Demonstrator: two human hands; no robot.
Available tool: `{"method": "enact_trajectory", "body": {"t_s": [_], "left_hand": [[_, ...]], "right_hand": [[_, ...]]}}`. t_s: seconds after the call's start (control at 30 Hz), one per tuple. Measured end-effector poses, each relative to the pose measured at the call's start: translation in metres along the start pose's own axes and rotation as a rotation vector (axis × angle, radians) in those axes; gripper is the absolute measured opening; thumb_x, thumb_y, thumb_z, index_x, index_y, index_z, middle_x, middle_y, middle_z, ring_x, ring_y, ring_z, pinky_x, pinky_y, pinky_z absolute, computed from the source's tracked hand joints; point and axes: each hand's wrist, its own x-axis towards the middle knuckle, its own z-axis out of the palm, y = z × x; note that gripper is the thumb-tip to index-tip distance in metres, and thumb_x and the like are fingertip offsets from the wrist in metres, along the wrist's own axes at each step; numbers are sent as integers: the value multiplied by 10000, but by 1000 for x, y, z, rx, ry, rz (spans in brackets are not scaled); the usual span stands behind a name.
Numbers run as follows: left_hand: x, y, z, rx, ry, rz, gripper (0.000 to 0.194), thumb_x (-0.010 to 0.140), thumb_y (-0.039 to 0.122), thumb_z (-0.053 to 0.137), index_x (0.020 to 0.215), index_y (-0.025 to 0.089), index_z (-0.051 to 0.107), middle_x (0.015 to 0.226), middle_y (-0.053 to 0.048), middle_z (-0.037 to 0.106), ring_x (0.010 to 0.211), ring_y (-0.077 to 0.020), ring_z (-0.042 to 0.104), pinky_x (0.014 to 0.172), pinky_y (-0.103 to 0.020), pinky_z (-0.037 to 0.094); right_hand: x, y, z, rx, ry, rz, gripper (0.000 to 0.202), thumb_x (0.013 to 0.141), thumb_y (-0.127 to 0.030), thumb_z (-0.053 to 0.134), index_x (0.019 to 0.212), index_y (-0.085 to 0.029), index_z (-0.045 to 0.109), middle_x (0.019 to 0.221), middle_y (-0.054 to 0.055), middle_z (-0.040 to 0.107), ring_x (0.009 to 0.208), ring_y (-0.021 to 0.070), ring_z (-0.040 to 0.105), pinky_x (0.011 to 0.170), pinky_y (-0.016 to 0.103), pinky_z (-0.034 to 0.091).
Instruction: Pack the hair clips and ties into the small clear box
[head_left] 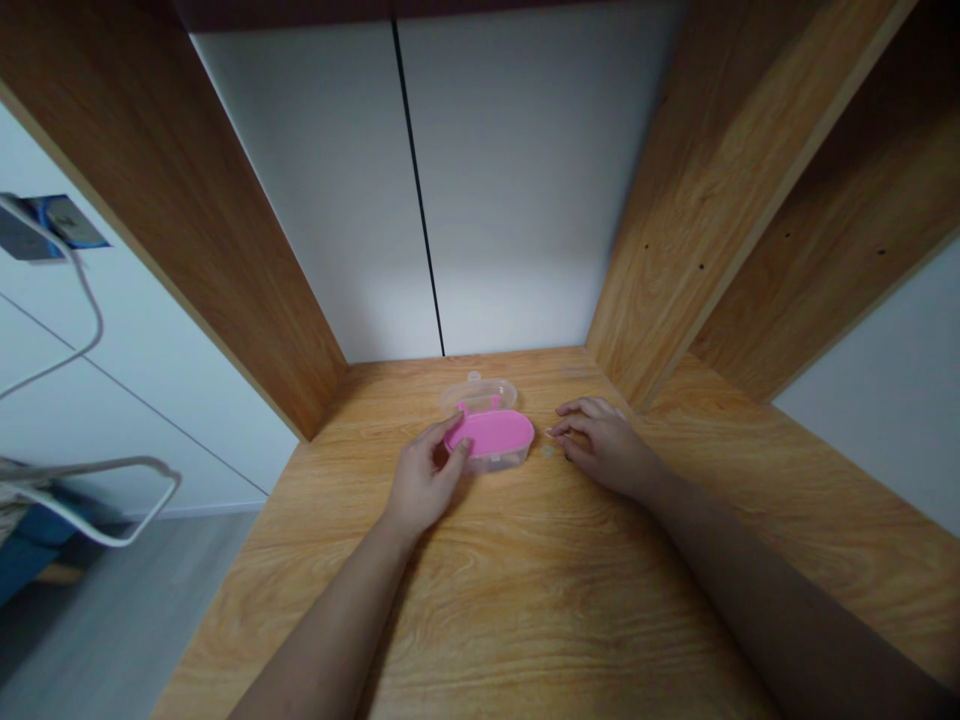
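An oval clear plastic box with a pink inner cover (pixel 499 432) rests on the wooden surface (pixel 495 580). Its transparent lid (pixel 480 394) is swung open behind it. My left hand (pixel 426 478) grips the left end of the box, thumb on the pink cover and fingers at the side. To the right of the box, my right hand (pixel 606 446) is just above the wood, its fingers bent around a small clear piece (pixel 551 433) at the fingertips, too small to make out. Another small clear round piece (pixel 547 452) lies beside it.
Wooden side panels (pixel 247 230) (pixel 675 240) rise left and right, with a white back panel (pixel 517 190) between them. Beyond the left panel are a white cable (pixel 94 300), a white bent frame (pixel 161 480) and a wall socket (pixel 71 222).
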Motion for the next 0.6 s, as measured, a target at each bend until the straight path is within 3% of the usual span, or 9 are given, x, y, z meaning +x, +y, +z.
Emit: {"method": "enact_trajectory", "body": {"t_s": [0.37,0.6], "left_hand": [[0,-1,0,30,3,-1,423,933,403,621,1302,202,661,1299,-113,693,1181,-265,657,1064,-440,497],[0,0,0,59,6,2,427,937,410,615,1303,195,658,1289,-112,698,1168,-263,660,1050,-433,503]], "right_hand": [[6,5,9,-84,79,91,186,909,-379,621,937,-279,775,1123,81,699,1086,282,593,942,471,456],[7,-2,10,-75,40,137,149,897,-300,612,881,-254,754,1172,93,681,1135,297,563,937,479,430]]}}
